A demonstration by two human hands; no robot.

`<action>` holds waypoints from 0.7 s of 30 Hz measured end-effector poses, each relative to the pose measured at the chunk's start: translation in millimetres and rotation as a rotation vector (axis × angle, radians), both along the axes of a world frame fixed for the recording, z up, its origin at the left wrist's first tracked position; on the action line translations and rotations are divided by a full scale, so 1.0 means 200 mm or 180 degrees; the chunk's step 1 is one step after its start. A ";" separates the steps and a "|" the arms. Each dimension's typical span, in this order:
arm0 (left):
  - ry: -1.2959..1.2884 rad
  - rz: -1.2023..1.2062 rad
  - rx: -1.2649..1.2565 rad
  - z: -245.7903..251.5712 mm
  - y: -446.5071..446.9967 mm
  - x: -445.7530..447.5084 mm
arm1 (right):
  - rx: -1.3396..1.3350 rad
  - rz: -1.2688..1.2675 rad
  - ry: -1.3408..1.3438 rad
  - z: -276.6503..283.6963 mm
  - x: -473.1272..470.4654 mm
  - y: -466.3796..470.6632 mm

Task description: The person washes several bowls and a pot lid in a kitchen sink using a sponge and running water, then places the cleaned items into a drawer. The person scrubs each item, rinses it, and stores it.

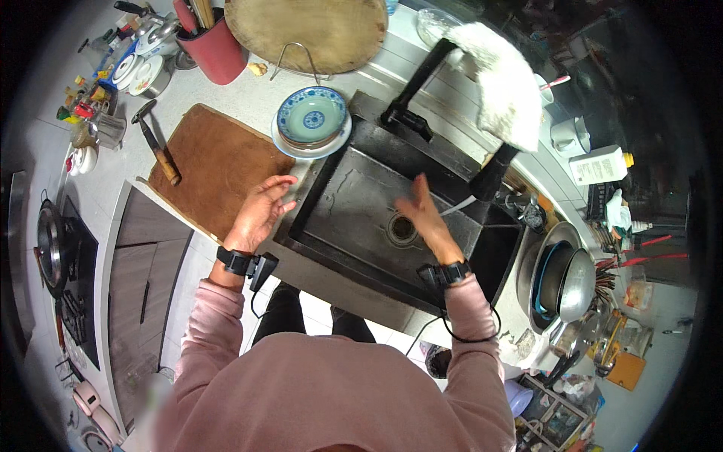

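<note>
My left hand (262, 212) holds nothing, its fingers apart and curled, above the near right corner of a brown cutting board (226, 164) and the left rim of the sink. Over the black sink basin (344, 209) hovers my right hand (423, 220), empty, fingers spread and blurred by motion. The drain (403, 227) lies just beneath it. From the spout of the black faucet (491, 178) a thin pale streak that looks like water reaches my right hand. A blue-patterned bowl (312, 116) rests on stacked dishes beyond my left hand.
A hammer (155, 144) lies across the board's left edge. A white cloth (502, 85) drapes over the faucet's neck. Nested metal basins (556, 282) stand right of the sink. A red utensil holder (214, 53) and a round wooden board (308, 34) stand at the back.
</note>
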State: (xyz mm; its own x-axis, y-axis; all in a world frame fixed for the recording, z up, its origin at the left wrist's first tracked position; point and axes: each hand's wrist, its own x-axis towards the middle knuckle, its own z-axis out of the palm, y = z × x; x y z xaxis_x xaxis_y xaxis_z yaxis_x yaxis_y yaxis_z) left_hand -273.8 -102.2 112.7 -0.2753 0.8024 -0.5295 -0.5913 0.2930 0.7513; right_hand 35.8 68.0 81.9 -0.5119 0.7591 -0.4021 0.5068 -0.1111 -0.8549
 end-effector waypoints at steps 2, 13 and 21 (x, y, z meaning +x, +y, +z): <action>-0.0012 -0.0136 -0.0022 0.00 0.00 -0.07 | 0.0297 -0.0882 0.0429 0.04 -0.20 0.09; -0.0130 -0.0431 0.0020 -0.12 0.12 -0.55 | -0.0215 -0.1717 0.0246 0.17 -0.60 0.10; 0.0448 -0.0658 0.0051 -0.15 0.29 -0.63 | 0.0520 -0.0625 -0.0120 0.19 -1.04 0.24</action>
